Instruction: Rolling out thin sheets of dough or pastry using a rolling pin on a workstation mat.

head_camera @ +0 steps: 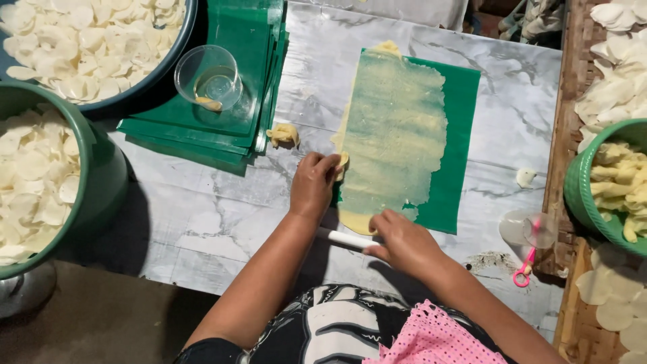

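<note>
A thin sheet of pale yellow dough (394,128) lies rolled flat on a green plastic sheet (458,121) on the marble table. My left hand (313,183) presses on the dough's left edge, pinching a small bit of dough. My right hand (403,241) rests at the dough's near end and grips a white roller (345,238) that lies across the table edge. A small lump of dough (284,135) sits on the table left of the sheet.
A stack of green plastic sheets (236,81) holds a clear cup (209,76). Two basins of white round slices (87,40) (40,175) stand at left. A green basket of dough pieces (610,189), a woven tray with slices (617,67) and a pink-handled tool (524,269) are at right.
</note>
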